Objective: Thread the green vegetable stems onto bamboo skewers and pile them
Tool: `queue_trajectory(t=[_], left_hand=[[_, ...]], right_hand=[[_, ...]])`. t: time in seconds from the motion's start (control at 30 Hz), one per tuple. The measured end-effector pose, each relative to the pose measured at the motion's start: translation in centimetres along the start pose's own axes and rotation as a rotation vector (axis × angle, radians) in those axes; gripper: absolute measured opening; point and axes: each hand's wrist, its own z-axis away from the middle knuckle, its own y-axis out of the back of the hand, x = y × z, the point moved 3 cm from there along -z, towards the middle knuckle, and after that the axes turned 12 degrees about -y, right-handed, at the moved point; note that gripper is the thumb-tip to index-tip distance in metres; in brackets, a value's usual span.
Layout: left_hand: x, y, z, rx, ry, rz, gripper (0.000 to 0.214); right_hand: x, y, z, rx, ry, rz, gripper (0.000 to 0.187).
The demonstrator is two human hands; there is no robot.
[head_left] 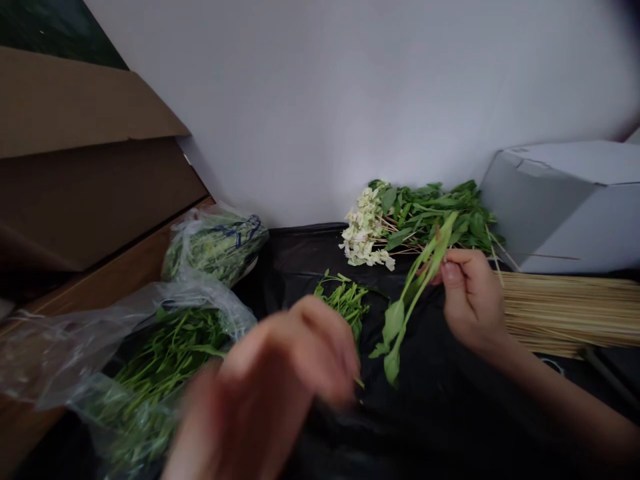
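Note:
Between thumb and fingertips, my right hand point(470, 293) pinches a leafy green stem point(407, 303), its leaves hanging down to the left. My left hand point(295, 353) is smeared by motion in the foreground. Its fingers bend downward, and I cannot see whether they hold anything. Just behind it lies a small pile of cut green stems point(345, 300) on black plastic sheeting point(425, 427), partly hidden by the hand. Farther back, pale white-green flowers point(367, 230) lie beside a heap of leafy greens on thin sticks point(445, 207).
To the left are an opened clear bag of greens point(170, 353) and a closed bag of greens point(215, 243). A cardboard box point(90, 193) stands behind them. At right, a bundle of thin wooden sticks point(575, 310) lies before a white box point(565, 207). A white wall point(310, 113) rises behind.

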Motion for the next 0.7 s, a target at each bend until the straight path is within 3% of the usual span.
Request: queue_trajectory(t=[0.07, 0.17, 0.27, 0.3, 0.5, 0.7], left_hand=[[-2.6, 0.2, -3.5, 0.004, 0.016, -0.143, 0.033], [-7.8, 1.4, -7.3, -0.127, 0.088, -0.64, 0.016], [-12.2, 2.6, -8.1, -0.327, 0.152, -1.168, 0.016], [-13.2, 2.9, -8.0, -0.335, 0.162, -1.242, 0.017], [-15.8, 3.5, -6.7, -0.372, 0.252, -1.465, 0.024], [-15.4, 4.6, -6.8, -0.352, 0.282, -1.414, 0.02]], right_hand=[[0.1, -0.1, 0.0, -0.007, -0.007, -0.023, 0.012], [0.2, -0.1, 0.1, -0.01, -0.024, -0.041, 0.012], [0.2, -0.2, 0.3, -0.024, -0.038, -0.051, 0.012], [0.2, -0.2, 0.3, -0.03, -0.038, -0.052, 0.012], [0.1, -0.2, 0.4, -0.052, -0.045, -0.065, 0.013], [0.2, -0.2, 0.6, -0.074, -0.069, -0.056, 0.013]])
